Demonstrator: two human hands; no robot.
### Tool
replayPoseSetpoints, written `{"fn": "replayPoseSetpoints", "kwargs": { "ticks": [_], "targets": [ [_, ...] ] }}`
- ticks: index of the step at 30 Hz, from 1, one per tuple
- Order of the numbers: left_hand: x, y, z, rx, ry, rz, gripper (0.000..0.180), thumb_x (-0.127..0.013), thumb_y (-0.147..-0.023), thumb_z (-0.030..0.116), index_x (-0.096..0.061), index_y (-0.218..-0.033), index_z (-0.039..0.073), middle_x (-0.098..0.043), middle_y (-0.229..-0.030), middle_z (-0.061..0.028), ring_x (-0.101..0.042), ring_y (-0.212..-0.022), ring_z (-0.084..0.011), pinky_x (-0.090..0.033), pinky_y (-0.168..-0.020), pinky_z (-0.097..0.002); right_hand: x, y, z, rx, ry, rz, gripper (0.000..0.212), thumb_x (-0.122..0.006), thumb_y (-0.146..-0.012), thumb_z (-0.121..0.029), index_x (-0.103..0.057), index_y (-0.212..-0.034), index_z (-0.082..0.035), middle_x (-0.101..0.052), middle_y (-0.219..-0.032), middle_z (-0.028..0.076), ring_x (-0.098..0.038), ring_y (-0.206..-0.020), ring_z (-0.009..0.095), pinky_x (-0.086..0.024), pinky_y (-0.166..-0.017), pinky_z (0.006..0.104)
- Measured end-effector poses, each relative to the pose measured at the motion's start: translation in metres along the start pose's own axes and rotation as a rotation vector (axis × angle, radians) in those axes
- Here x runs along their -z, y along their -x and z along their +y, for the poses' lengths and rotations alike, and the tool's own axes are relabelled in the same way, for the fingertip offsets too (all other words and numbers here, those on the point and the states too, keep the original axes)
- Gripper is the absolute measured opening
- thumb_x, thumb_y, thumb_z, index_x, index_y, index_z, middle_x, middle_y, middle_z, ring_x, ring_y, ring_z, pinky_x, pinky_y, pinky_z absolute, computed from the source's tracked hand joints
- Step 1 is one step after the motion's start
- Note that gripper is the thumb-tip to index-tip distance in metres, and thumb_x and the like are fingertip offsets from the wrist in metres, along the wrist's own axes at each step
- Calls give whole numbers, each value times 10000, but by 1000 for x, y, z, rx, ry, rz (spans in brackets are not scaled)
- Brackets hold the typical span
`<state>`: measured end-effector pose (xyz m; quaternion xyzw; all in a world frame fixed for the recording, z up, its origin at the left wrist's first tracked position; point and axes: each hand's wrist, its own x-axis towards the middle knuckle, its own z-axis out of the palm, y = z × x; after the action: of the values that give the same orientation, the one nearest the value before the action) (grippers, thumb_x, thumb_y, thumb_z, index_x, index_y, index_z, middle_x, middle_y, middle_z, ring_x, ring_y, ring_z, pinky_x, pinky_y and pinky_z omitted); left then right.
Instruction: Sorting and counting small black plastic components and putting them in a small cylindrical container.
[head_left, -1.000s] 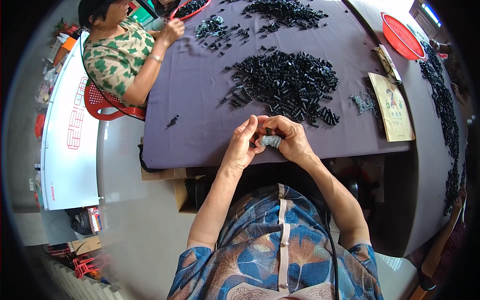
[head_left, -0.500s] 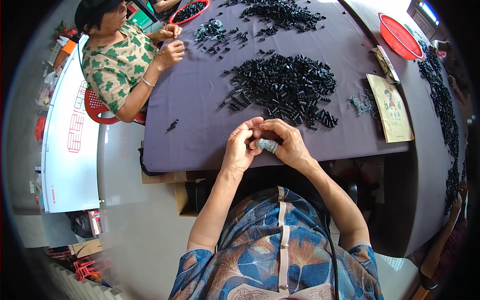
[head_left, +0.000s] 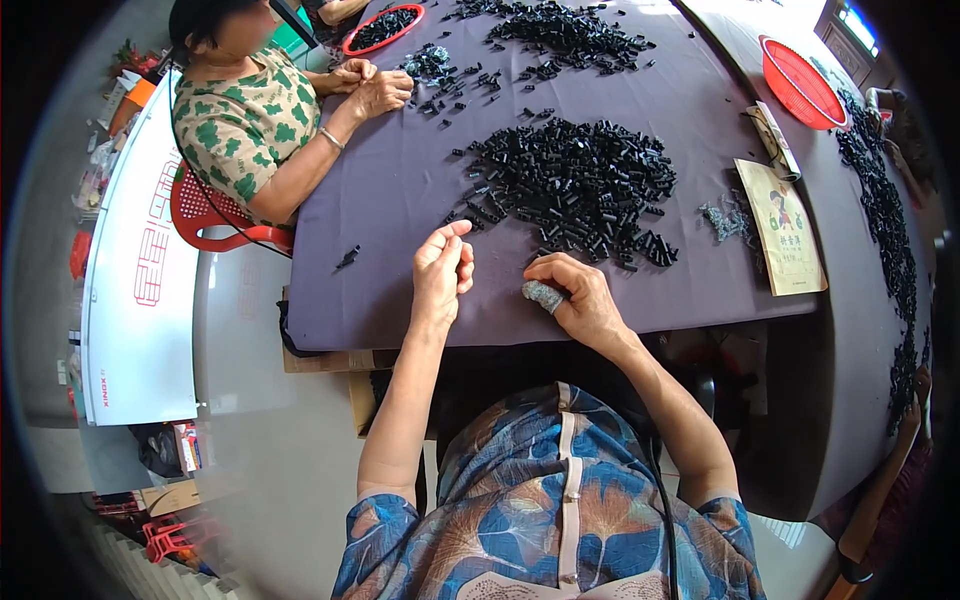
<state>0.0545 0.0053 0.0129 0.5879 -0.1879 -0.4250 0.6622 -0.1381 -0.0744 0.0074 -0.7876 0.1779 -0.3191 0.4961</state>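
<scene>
My left hand (head_left: 441,272) is closed over the near part of the table, thumb and forefinger together. It is just short of the near left edge of a large heap of small black plastic pieces (head_left: 575,185). Anything between those fingertips is too small to make out. My right hand (head_left: 585,300) is bent closed near the table's front edge, right of the left one and below the heap. Grey tape (head_left: 543,296) wraps its thumb. Whatever its fingers hold, if anything, is hidden.
Two stray black pieces (head_left: 348,256) lie to the left on the purple tablecloth (head_left: 380,290). At right are small clear bits (head_left: 727,220), a paper booklet (head_left: 780,230) and a red basket (head_left: 803,85). A co-worker (head_left: 265,125) sits at the left, hands over the table.
My hands were together in front of me and have moved apart. The left went left and forward toward the heap; the right shifted slightly right. The co-worker's hands moved further over the table.
</scene>
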Motion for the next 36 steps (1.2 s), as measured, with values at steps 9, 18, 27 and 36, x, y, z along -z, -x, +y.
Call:
{"fn": "replayPoseSetpoints", "kwargs": {
  "ticks": [9, 18, 27, 36],
  "targets": [
    [-10, -28, -5, -487, -850, 142, 201, -577, -914, 220, -638, -1018, 59, -645, -672, -91, -615, -572, -205, -467, -538, -337, -2, -1, -2, 38, 57, 22, 201, -640, -741, 65, -631, -935, 14, -648, -980, 129, -646, -913, 284, -524, -780, 316],
    [-24, -23, -7, -715, -1157, 100, 165, -560, -896, 203, -650, -1007, 120, -687, -842, -134, -662, -761, -340, -522, -653, -437, -2, -1, 0, 82, 78, 17, 220, -645, -723, 64, -636, -935, 8, -641, -968, 132, -634, -898, 296, -520, -767, 341],
    [-1, -20, -10, -619, -911, 215, 169, -606, -891, 179, -672, -998, 66, -661, -724, -153, -658, -645, -295, -498, -599, -364, 0, 1, -3, 86, 85, -9, 221, -623, -738, 69, -624, -950, 8, -638, -997, 133, -631, -931, 291, -502, -815, 333],
    [-5, -21, -4, -520, -1017, 173, 136, -629, -870, 179, -664, -939, 67, -634, -648, -123, -628, -574, -270, -471, -545, -365, 1, 2, -3, 77, 90, -16, 250, -614, -714, 83, -620, -950, 0, -634, -1004, 126, -628, -932, 300, -503, -816, 341]
  ]
}}
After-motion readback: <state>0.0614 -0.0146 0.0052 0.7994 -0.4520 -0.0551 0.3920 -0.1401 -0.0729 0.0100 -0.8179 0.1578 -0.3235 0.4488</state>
